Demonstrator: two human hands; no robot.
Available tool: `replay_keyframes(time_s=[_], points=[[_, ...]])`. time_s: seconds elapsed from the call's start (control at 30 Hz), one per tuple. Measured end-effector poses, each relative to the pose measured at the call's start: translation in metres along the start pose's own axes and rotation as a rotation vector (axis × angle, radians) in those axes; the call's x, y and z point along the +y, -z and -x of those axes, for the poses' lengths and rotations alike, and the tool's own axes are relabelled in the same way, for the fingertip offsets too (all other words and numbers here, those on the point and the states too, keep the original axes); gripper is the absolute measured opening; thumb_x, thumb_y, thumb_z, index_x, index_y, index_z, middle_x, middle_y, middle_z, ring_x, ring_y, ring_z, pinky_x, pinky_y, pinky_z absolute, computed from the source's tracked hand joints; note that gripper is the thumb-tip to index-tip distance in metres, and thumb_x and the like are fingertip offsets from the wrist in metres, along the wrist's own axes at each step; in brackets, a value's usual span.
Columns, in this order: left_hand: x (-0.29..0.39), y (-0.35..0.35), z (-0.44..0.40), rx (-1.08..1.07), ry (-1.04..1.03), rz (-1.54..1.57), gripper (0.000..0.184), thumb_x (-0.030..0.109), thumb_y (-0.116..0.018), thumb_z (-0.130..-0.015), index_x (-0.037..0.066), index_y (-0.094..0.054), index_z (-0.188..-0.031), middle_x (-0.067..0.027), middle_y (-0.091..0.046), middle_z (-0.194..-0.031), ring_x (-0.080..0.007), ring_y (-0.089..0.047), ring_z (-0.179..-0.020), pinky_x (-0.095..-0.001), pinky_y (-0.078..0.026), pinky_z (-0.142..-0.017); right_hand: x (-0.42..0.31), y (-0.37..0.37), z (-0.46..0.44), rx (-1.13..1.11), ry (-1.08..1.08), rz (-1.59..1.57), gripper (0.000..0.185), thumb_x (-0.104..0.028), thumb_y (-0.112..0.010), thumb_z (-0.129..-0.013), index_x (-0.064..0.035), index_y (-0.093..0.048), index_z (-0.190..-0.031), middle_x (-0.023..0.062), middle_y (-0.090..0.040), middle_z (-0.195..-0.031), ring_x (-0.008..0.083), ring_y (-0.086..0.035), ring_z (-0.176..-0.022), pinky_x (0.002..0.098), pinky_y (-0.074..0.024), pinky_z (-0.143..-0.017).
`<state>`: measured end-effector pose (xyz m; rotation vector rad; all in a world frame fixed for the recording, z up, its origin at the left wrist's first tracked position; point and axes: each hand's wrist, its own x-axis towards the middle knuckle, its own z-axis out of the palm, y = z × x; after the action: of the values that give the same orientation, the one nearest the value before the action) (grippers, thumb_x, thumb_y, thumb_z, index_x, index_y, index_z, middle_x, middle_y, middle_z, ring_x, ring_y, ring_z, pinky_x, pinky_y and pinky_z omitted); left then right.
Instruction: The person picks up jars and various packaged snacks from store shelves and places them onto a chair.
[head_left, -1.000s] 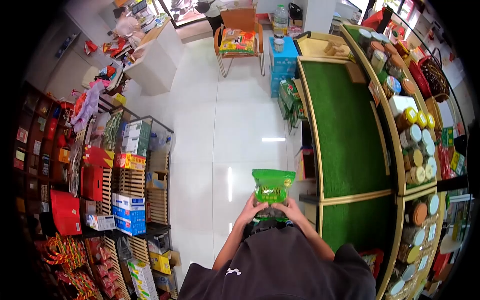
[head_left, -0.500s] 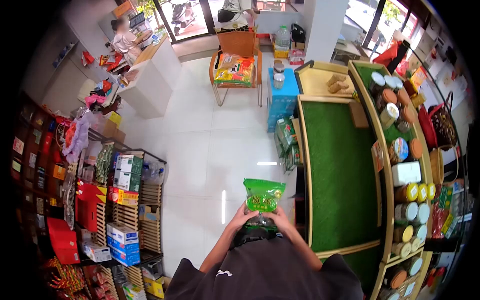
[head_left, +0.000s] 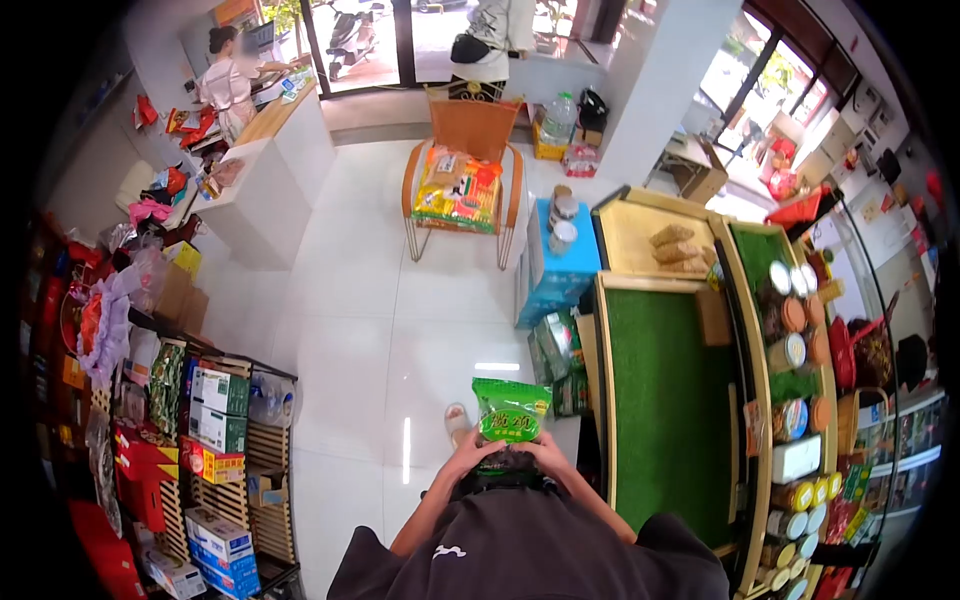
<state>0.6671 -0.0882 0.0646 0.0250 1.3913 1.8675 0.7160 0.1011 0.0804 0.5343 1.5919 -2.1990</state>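
A green plastic food packet (head_left: 509,408) with dark lettering is held upright in front of my body. My left hand (head_left: 478,453) grips its lower left side. On the lower right side, my right hand (head_left: 541,455) is closed round it. The bottom of the packet is partly hidden by my hands, and its contents look dark. To the right of the packet stands a wooden display stand lined with green turf (head_left: 672,420).
A chair (head_left: 470,135) with a colourful sack (head_left: 458,190) stands ahead, beside a blue box (head_left: 562,262) topped with jars. Lidded jars (head_left: 788,352) line the right shelf. Boxed goods (head_left: 218,405) fill the left rack. A person (head_left: 228,88) is at the counter (head_left: 262,165).
The view has shifted forward and tilted up, so the chair and blue box appear lower and larger. A foot in a sandal now shows beside the packet. Both hands still hold the packet.
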Motion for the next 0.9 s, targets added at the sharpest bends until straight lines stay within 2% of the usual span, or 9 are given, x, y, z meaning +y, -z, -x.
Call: replay_keyframes(time_s=[0.07, 0.2, 0.23, 0.37, 0.43, 0.6, 0.7, 0.77, 0.9], points=[[0.039, 0.012, -0.008, 0.089, -0.153, -0.009, 0.06, 0.018, -0.071, -0.078, 0.004, -0.042, -0.128, -0.0058, -0.055, -0.114, -0.0137, -0.054, -0.1, -0.0282, -0.044, -0.085, -0.034, -0.016, -0.026, -0.066, 0.042, -0.052, 0.029, 0.001, -0.063, -0.074, 0.0002, -0.059, -0.103, 0.0064, -0.064, -0.094, 0.0135, -0.059, -0.087, 0.0276, -0.0458, -0.079], [0.071, 0.052, -0.039, 0.129, -0.075, 0.1, 0.053, 0.012, -0.068, -0.079, 0.002, -0.043, -0.124, -0.0059, -0.055, -0.111, -0.0135, -0.055, -0.096, -0.0273, -0.045, -0.083, -0.065, -0.034, -0.094, -0.167, 0.056, 0.081, 0.024, -0.001, -0.063, -0.077, -0.0009, -0.061, -0.101, 0.0037, -0.065, -0.094, 0.0109, -0.059, -0.085, 0.0255, -0.0458, -0.078], [0.071, 0.058, -0.044, 0.168, -0.137, 0.113, 0.049, 0.011, -0.068, -0.079, 0.002, -0.045, -0.121, -0.0054, -0.057, -0.107, -0.0134, -0.056, -0.093, -0.0272, -0.046, -0.081, -0.071, -0.035, -0.106, -0.195, 0.068, 0.124, 0.023, -0.003, -0.063, -0.078, -0.0008, -0.061, -0.101, 0.0037, -0.065, -0.093, 0.0107, -0.059, -0.085, 0.0252, -0.046, -0.077], [0.095, 0.075, -0.061, 0.278, -0.093, 0.222, 0.054, 0.01, -0.07, -0.077, 0.002, -0.043, -0.123, -0.0062, -0.057, -0.106, -0.0148, -0.056, -0.093, -0.0275, -0.047, -0.081, -0.093, -0.043, -0.148, -0.315, 0.042, 0.151, 0.026, -0.005, -0.064, -0.078, -0.0008, -0.06, -0.103, 0.0042, -0.065, -0.094, 0.0113, -0.059, -0.084, 0.0264, -0.0465, -0.077], [0.102, 0.088, -0.079, 0.27, -0.014, 0.176, 0.059, 0.01, -0.07, -0.076, 0.001, -0.041, -0.126, -0.007, -0.056, -0.11, -0.0155, -0.056, -0.096, -0.0279, -0.046, -0.082, -0.081, -0.035, -0.169, -0.287, 0.029, 0.118, 0.025, -0.005, -0.064, -0.078, -0.0008, -0.06, -0.102, 0.0046, -0.065, -0.094, 0.0116, -0.059, -0.084, 0.0265, -0.0464, -0.077], [0.146, 0.095, -0.132, 0.226, -0.103, 0.019, 0.059, 0.01, -0.07, -0.077, 0.001, -0.04, -0.127, -0.0076, -0.056, -0.112, -0.0153, -0.054, -0.101, -0.0283, -0.046, -0.085, -0.107, -0.019, -0.219, -0.244, -0.032, -0.09, 0.022, -0.006, -0.065, -0.076, -0.0001, -0.062, -0.097, 0.0059, -0.064, -0.091, 0.013, -0.059, -0.083, 0.027, -0.0462, -0.076], [0.172, 0.095, -0.181, 0.249, 0.041, 0.015, 0.06, 0.011, -0.071, -0.076, 0.002, -0.04, -0.128, -0.0076, -0.055, -0.115, -0.0158, -0.053, -0.104, -0.0292, -0.044, -0.088, -0.125, 0.007, -0.265, -0.244, -0.053, -0.047, 0.025, -0.005, -0.066, -0.075, 0.001, -0.062, -0.099, 0.0063, -0.064, -0.088, 0.0138, -0.059, -0.079, 0.0268, -0.0467, -0.073], [0.198, 0.09, -0.216, 0.207, -0.13, -0.084, 0.061, 0.014, -0.071, -0.077, 0.004, -0.041, -0.128, -0.0075, -0.054, -0.115, -0.0154, -0.053, -0.104, -0.029, -0.043, -0.089, -0.159, 0.019, -0.29, -0.23, -0.07, -0.154, 0.024, -0.005, -0.065, -0.075, 0.0009, -0.062, -0.098, 0.0069, -0.065, -0.088, 0.0147, -0.06, -0.078, 0.0263, -0.0474, -0.071], [0.242, 0.089, -0.278, 0.186, -0.106, -0.252, 0.056, 0.017, -0.071, -0.077, 0.004, -0.044, -0.125, -0.0059, -0.056, -0.11, -0.0135, -0.053, -0.1, -0.0281, -0.044, -0.086, -0.198, 0.039, -0.332, -0.158, 0.022, -0.322, 0.028, 0.003, -0.061, -0.074, 0.0007, -0.057, -0.102, 0.0061, -0.062, -0.084, 0.0149, -0.059, -0.073, 0.0268, -0.048, -0.068]])
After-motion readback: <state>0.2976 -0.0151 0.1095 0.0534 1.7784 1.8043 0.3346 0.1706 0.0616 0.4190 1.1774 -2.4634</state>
